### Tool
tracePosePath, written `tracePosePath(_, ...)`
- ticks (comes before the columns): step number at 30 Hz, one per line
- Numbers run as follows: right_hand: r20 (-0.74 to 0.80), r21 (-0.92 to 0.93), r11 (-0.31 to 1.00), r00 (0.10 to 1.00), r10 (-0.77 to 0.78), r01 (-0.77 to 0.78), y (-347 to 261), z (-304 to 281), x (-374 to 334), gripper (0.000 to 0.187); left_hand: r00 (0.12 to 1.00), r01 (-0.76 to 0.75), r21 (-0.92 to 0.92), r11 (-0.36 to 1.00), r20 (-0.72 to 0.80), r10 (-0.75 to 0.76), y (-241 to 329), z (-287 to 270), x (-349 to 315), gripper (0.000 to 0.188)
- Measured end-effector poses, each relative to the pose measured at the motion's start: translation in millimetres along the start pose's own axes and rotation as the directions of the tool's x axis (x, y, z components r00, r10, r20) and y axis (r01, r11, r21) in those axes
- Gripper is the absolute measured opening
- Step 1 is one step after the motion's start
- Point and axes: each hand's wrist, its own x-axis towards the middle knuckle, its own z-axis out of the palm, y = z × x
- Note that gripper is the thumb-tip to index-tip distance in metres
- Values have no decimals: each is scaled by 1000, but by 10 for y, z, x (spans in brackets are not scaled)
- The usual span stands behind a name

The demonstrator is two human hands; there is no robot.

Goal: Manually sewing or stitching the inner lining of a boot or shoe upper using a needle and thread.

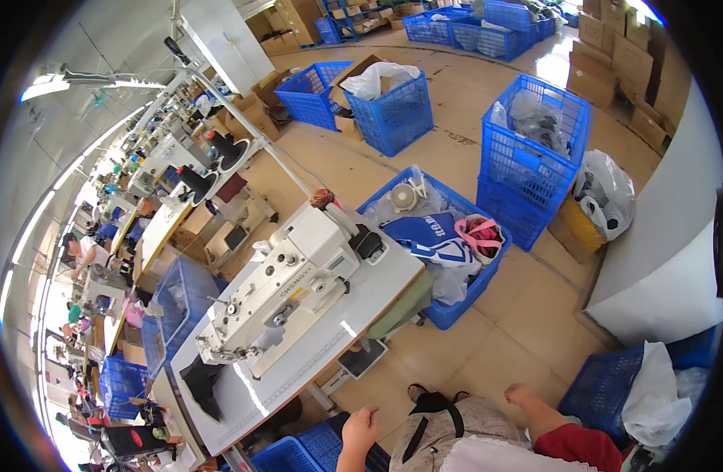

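Note:
My left hand (pixel 361 426) hangs at the lower edge, loosely closed, with nothing visible in it. It is in front of the sewing table and beside a blue crate (pixel 294 456). My right hand (pixel 520 395) is held out over the floor to the right of my legs, its fingers curled and nothing showing in them. Neither hand touches anything. Ahead and to the left, a white industrial sewing machine (pixel 279 295) is mounted on a pale tabletop (pixel 330 346). A black fabric piece (pixel 201 389) lies at the table's left end.
Beyond the table, a blue crate (pixel 448 315) holds bags and a small fan (pixel 407 197). Stacked blue crates (pixel 526 177) stand to its right beside a white plastic bag (pixel 605 193). Another crate (pixel 605 385) is at my right, near a curved white wall (pixel 660 267). Cartons (pixel 613 55) line the back.

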Motion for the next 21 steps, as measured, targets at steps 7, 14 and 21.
tracePosePath(7, -38, 85, 996, 999, 3, 0, -591, -145, 96, 24, 994, 95, 43, 995, 57, -97, -344, -157, 431, 13)
tracePosePath(14, -255, 122, 987, 964, -73, 107, -923, -224, 367, 28, 998, -38, 59, 998, 57, 34, -207, -158, 1243, 10)
tracePosePath(21, -291, 95, 985, 950, -110, 143, -1099, -1194, 867, 23, 988, 90, 135, 987, 112, -105, 452, -13, 1891, 26)
